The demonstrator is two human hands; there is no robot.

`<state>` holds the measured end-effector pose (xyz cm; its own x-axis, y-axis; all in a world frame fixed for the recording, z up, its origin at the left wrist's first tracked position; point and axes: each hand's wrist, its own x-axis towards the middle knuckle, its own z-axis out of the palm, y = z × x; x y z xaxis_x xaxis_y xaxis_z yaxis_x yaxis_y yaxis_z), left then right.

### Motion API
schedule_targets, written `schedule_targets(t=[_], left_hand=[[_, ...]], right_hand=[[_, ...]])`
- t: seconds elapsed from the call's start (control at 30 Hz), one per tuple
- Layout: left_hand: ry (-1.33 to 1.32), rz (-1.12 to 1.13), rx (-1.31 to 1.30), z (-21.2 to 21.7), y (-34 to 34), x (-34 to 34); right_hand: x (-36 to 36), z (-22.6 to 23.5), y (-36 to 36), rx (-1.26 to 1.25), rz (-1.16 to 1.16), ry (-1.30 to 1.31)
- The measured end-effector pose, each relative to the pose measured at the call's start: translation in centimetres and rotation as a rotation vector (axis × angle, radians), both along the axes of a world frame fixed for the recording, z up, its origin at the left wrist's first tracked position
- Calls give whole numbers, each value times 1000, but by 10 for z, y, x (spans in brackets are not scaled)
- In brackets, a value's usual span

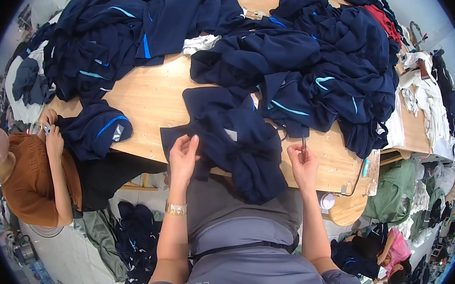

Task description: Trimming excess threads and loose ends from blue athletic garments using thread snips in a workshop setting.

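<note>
A navy garment [237,128] lies bunched in front of me, its lower part hanging over the table's near edge against my lap. My left hand [184,157] is at the garment's left side, fingers loosely bent and apart; I see nothing gripped in it. To the right of the garment, my right hand [305,168] is closed on small thread snips [304,149], their blades pointing away from me. A pale patch [231,135] shows on the garment's navy cloth. Just beyond the snips lies another navy piece with light blue trim [289,105].
Navy garments with blue trim [338,53] are heaped across the wooden table [144,103]. At the left, a co-worker in a brown top [35,178] handles a navy piece. A round white container [327,202] and a turquoise-handled tool [366,167] are at the right edge.
</note>
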<state>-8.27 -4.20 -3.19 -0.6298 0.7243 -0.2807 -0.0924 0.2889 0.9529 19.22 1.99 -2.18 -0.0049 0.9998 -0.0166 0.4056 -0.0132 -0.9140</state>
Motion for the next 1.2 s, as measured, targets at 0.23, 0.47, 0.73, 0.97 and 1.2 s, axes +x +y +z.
schedule_targets(t=[0.23,0.47,0.73,0.97,1.2], left_hand=[[-203,-210,-143,-11,-35,29],[-733,-85,268,-9,-21,24],[-547,75,104,-3,-24,-10],[-191,122,170,-23,-37,13],[148,2,76,-21,-44,0]], right_hand=[[5,-26,-31,-123,219,-211],[0,-12,-11,-167,-145,562],[22,-11,0,36,-154,-238],[-31,4,-9,464,289,-232],[-21,-17,13,31,136,164]])
